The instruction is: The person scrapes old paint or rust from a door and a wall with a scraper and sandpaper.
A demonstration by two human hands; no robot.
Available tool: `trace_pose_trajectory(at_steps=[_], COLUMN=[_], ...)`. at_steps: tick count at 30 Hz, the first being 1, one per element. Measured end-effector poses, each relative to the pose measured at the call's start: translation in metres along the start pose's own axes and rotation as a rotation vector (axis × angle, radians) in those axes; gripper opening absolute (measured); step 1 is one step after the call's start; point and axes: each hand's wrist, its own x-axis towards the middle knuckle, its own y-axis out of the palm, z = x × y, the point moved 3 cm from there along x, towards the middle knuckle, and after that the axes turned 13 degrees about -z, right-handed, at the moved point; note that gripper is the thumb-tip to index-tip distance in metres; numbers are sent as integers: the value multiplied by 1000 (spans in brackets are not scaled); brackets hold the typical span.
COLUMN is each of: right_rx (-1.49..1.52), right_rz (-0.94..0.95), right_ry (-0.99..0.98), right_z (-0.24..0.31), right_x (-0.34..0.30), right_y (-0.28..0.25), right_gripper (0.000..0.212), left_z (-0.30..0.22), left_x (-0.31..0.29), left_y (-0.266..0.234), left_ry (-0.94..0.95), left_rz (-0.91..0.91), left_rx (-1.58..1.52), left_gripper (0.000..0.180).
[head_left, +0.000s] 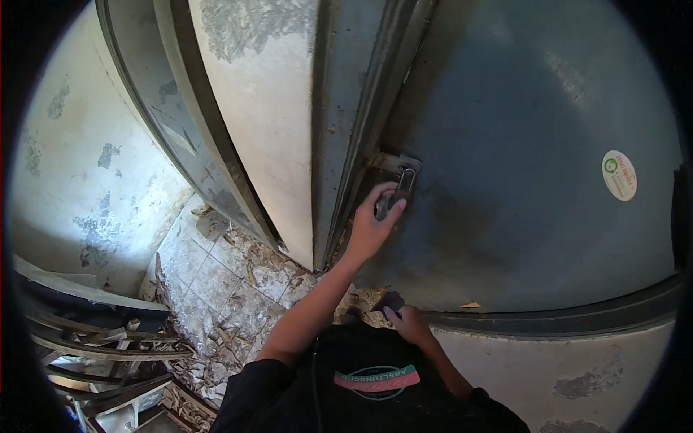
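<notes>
A padlock (406, 182) hangs by its bright shackle from a metal hasp (393, 162) at the edge of a grey-blue door (520, 151). My left hand (372, 229) reaches up to it, thumb and fingers closed around its dark body. The fingers hide part of that body, and I cannot tell whether the shackle is locked. Lower down, close to my shirt, my right hand (411, 325) grips a small, dark, flat object (390, 302) whose kind I cannot make out.
A pale pillar (267, 123) and a grey door frame (346, 94) stand left of the door. Dry leaves and debris litter the dirty tiled floor (231, 267). Broken wooden slats (108, 339) lie at lower left. An oval sticker (619, 175) marks the door.
</notes>
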Motion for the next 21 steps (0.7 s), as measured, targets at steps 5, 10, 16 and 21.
trace_pose_trajectory(at_steps=[5,10,16,21], right_rx=[133,109,12,-131], right_rz=[-89,-95,28,204], right_ry=[-85,-131,-202,-386], right_z=[-6,-23,-39,-6], right_x=[-4,10,28,40], right_y=[15,7,15,39], right_gripper=[46,47,46,51], left_z=[6,4,37,47], left_x=[6,-23,-98,-82], left_y=[3,-13,-110,-190], left_ry=[-126,-188,-299,-400], left_rz=[-65,33,-108,-418], left_rx=[-90,-185,76,-16], left_gripper=[26,27,26,27])
